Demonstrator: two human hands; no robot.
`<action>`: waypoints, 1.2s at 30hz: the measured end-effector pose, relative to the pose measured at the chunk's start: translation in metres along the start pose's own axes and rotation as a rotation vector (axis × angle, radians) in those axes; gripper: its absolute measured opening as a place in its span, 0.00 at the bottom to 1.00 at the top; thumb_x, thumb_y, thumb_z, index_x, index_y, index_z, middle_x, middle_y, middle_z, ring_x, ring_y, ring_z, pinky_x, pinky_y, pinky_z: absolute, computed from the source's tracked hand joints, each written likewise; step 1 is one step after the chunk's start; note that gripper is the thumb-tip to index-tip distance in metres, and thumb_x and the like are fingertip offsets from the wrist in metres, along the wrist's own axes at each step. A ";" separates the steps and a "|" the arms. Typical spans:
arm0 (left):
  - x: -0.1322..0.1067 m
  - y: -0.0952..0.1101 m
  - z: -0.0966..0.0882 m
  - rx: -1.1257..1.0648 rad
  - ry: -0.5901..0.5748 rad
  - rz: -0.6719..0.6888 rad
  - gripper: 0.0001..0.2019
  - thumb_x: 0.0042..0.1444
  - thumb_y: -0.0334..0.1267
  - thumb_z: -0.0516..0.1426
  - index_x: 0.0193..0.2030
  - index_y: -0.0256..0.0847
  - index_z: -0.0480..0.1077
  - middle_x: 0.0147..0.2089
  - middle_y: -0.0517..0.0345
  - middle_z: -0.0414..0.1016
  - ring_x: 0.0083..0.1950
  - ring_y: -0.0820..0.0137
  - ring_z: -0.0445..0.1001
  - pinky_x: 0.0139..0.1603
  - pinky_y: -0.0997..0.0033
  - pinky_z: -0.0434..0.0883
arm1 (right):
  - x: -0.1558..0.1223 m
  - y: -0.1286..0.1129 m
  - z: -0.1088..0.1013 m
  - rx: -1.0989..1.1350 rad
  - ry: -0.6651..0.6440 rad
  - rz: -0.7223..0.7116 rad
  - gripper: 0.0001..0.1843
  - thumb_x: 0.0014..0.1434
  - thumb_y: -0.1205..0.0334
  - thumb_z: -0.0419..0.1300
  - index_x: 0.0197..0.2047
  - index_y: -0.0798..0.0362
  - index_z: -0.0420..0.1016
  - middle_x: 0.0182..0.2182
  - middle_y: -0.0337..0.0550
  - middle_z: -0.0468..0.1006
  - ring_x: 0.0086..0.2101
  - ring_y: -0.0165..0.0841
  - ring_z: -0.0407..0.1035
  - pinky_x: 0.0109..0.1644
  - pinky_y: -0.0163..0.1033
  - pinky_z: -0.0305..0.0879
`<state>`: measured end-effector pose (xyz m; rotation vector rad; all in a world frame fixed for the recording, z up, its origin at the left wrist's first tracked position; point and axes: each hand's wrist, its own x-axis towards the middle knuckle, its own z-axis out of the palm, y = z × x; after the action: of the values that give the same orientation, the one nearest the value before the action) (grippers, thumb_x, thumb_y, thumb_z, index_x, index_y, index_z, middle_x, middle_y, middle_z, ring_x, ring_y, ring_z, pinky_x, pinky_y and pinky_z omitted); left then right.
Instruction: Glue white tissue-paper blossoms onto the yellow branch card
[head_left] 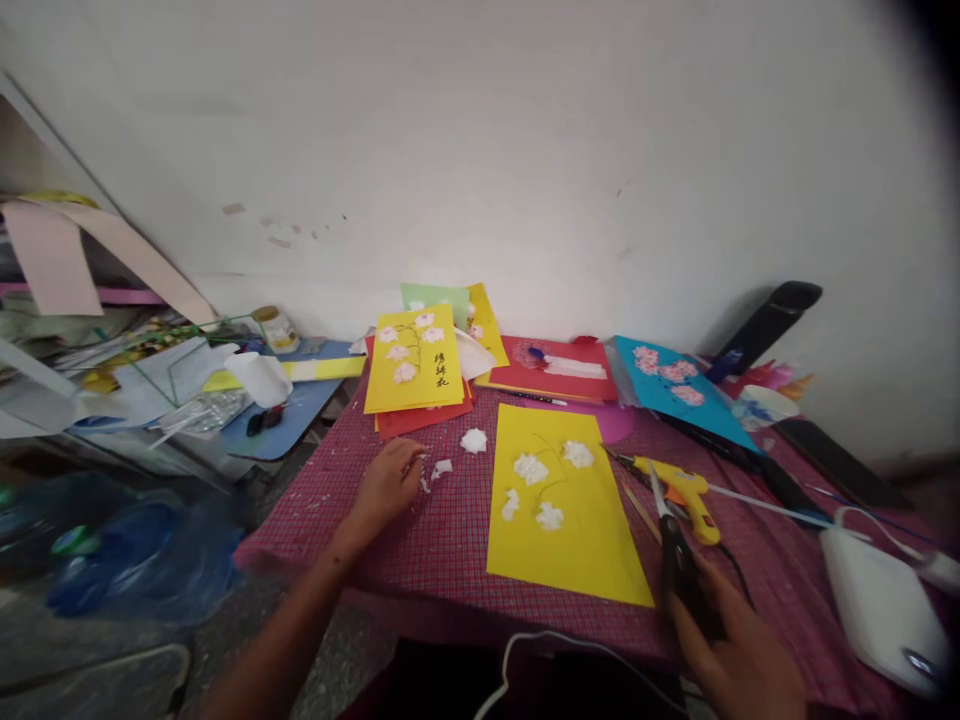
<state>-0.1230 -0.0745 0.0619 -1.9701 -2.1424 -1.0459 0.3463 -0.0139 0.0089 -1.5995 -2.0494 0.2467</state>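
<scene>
My right hand [735,640] is closed round the black handles of a pair of scissors [679,560], whose blades point away from me. Just beyond the scissors lies a yellow glue gun [686,490] with a white glue stick in its back. My left hand [390,485] rests on the cloth with its fingers bent together beside small white paper scraps [442,467]; what they pinch, if anything, is too small to make out. A white paper flower [474,440] lies between that hand and a yellow sheet [577,560], which bears several white flowers [531,468] and thin drawn stems.
A finished-looking yellow flower card [412,370] lies on red sheets at the back. Behind the work are a red folder [555,370] and a blue flower card [686,385]. A white box [885,605] with a cable stands at right. A paper roll [259,378] is at left.
</scene>
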 end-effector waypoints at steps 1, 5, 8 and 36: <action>0.000 0.002 0.002 -0.001 -0.008 0.013 0.09 0.63 0.34 0.51 0.42 0.41 0.73 0.43 0.52 0.76 0.47 0.64 0.74 0.51 0.62 0.71 | 0.000 0.000 0.001 0.004 0.004 -0.012 0.32 0.61 0.43 0.54 0.63 0.50 0.66 0.47 0.51 0.81 0.41 0.46 0.79 0.36 0.44 0.74; 0.002 0.007 0.010 0.034 -0.061 0.050 0.09 0.63 0.36 0.53 0.44 0.42 0.74 0.48 0.51 0.75 0.51 0.63 0.72 0.55 0.59 0.70 | -0.002 0.001 0.003 -0.003 0.010 -0.016 0.32 0.61 0.45 0.54 0.65 0.50 0.64 0.51 0.50 0.79 0.44 0.46 0.78 0.40 0.45 0.74; 0.003 0.009 0.014 0.096 -0.101 0.057 0.09 0.61 0.40 0.56 0.45 0.43 0.74 0.53 0.49 0.73 0.56 0.60 0.70 0.58 0.55 0.68 | -0.004 0.004 0.005 -0.011 0.015 -0.007 0.32 0.61 0.45 0.54 0.65 0.50 0.64 0.51 0.51 0.79 0.44 0.46 0.78 0.41 0.45 0.74; 0.140 0.038 0.063 0.378 -0.276 0.255 0.14 0.60 0.37 0.55 0.51 0.37 0.73 0.60 0.43 0.69 0.61 0.59 0.67 0.64 0.59 0.64 | -0.006 0.006 0.011 0.068 0.060 -0.064 0.29 0.63 0.50 0.55 0.65 0.47 0.62 0.53 0.49 0.78 0.47 0.46 0.77 0.47 0.51 0.77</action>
<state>-0.0898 0.0764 0.0952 -2.2084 -1.9443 -0.3174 0.3467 -0.0164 -0.0049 -1.4811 -2.0212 0.2402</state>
